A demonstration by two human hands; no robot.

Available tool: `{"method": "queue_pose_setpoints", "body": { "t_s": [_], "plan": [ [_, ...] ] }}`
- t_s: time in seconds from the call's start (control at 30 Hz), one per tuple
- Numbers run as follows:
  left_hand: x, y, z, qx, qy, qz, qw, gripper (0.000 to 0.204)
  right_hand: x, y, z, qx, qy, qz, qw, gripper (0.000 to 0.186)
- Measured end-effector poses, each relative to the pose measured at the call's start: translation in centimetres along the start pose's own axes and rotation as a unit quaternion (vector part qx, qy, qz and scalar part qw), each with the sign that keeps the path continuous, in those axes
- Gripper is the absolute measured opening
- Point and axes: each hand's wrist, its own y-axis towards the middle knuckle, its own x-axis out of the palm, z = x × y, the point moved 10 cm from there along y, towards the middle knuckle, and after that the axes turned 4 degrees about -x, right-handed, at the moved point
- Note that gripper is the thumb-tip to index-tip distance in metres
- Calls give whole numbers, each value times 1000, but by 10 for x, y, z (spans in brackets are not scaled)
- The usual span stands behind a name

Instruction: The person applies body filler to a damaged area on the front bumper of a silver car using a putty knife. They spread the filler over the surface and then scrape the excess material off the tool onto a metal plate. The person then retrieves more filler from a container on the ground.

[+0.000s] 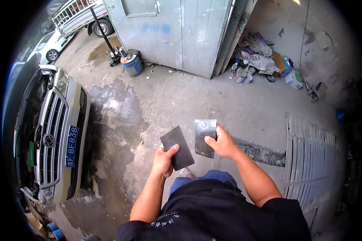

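In front of my waist, my left hand [162, 161] grips a flat dark grey rectangular plate [175, 137], with the thumb across its face and the fingers behind it. The plate leans with its top toward the left. To its right, my right hand [227, 145] holds a shiny metal plate [205, 128] of similar shape, its face smudged grey, the thumb pressing on the front. A small gap separates the two plates. Both are held off the ground, over the concrete floor, and the fingers behind them are mostly hidden.
At left stands a vehicle [70, 108] with its hood raised. A blue bucket [132, 66] is beside the large metal door [161, 36]. Cans and crumpled paper [263, 64] lie along the back right wall. A slatted metal grate [309, 156] and a rubble-filled channel [265, 154] lie to the right.
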Motion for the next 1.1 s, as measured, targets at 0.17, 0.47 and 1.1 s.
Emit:
{"method": "queue_pose_setpoints", "body": {
  "t_s": [0.17, 0.47, 1.1],
  "plan": [
    [26, 40, 16, 22, -21, 20, 999, 30, 9, 25, -21, -54, 15, -22, 998, 40],
    [79, 95, 65, 227, 93, 106, 964, 24, 0, 94, -6, -146, 66, -47, 986, 44],
    [187, 205, 145, 319, 292, 246, 867, 18, -97, 281, -24, -195, -49, -303, 932, 28]
  ]
}}
